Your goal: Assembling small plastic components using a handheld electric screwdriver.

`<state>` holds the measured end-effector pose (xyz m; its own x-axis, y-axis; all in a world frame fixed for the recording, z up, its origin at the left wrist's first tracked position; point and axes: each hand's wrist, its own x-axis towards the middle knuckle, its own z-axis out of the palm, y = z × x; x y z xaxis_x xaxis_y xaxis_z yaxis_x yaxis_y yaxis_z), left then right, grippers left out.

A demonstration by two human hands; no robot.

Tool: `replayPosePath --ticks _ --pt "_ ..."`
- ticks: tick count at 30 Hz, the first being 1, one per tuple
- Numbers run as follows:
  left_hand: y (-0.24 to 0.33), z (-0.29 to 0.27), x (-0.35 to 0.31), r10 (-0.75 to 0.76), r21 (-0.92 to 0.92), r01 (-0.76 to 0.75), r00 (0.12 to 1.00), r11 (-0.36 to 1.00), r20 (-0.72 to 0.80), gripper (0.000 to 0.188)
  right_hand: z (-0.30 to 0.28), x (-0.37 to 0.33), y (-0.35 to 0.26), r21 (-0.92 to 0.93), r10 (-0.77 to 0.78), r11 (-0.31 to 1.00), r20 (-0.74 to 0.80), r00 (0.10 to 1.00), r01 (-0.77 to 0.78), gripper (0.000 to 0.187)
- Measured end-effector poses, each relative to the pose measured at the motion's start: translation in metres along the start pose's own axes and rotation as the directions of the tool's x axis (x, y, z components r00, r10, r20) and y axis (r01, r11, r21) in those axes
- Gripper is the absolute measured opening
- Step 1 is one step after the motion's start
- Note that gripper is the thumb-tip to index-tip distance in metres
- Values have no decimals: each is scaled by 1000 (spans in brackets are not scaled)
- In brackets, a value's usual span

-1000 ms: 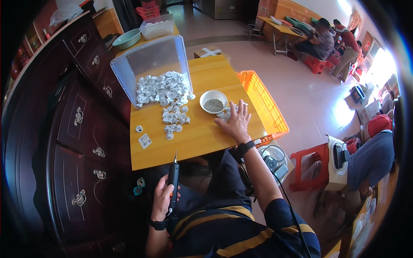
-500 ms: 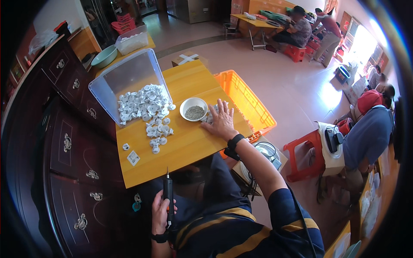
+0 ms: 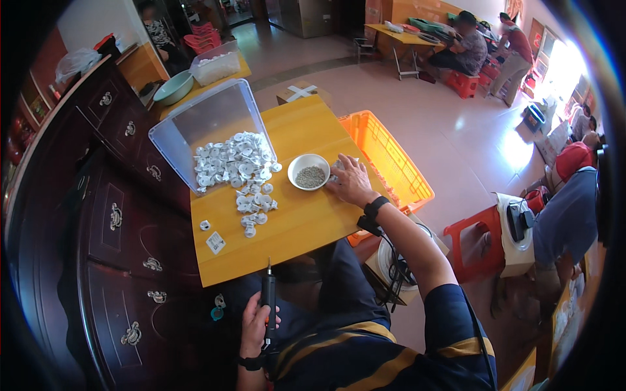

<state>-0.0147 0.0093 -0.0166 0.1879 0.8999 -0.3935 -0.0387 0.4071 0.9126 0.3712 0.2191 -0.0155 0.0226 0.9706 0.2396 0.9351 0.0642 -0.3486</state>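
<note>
My left hand (image 3: pixel 253 324) is wrapped round a black electric screwdriver (image 3: pixel 268 293), held upright with its thin bit pointing up past the table's near edge. On the table, my right hand (image 3: pixel 354 182) is bent over a few white plastic parts (image 3: pixel 336 167), its fingers drawn together round them and partly hiding them. Just left of that hand stands a white bowl (image 3: pixel 293 171) of small metal screws (image 3: pixel 310 176). Farther left, a heap of similar white parts (image 3: pixel 235 161) spills from a clear plastic bin (image 3: pixel 215 107) lying tipped toward me.
A single white part (image 3: pixel 205 225) and a small printed label (image 3: pixel 216 243) lie on the yellow table (image 3: pixel 287 231). An orange crate (image 3: pixel 407 171) adjoins its right side. Dark drawers (image 3: pixel 130 221) border the left. Other people sit or stand around a red stool (image 3: pixel 471 238) and a far table.
My right hand's spread fingers have drawn in over the white parts beside the bowl. My left hand still holds the screwdriver. The whole view has shifted slightly.
</note>
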Motion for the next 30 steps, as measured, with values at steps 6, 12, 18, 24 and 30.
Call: replayPosePath --ticks 6,12,18,24,30 --pt "3 3 -1 -6 6 7 1000 1000 -9 42 6 11 9 -28 -38 999 -14 999 38 42" --pt "9 1 -7 -4 1 4 1000 1000 -7 44 3 27 31 -54 -21 998 -81 997 17 40" --pt "10 -1 -11 -12 14 13 999 1000 -36 43 -11 44 63 -86 80 993 -63 995 -85 37" --pt "17 1 -10 11 39 -9 998 999 -62 43 -13 60 124 -244 392 870 -184 901 -428 41" --pt "9 -2 -8 37 10 -36 997 999 -64 44 -20 57 91 114 319 947 -218 922 -301 38"
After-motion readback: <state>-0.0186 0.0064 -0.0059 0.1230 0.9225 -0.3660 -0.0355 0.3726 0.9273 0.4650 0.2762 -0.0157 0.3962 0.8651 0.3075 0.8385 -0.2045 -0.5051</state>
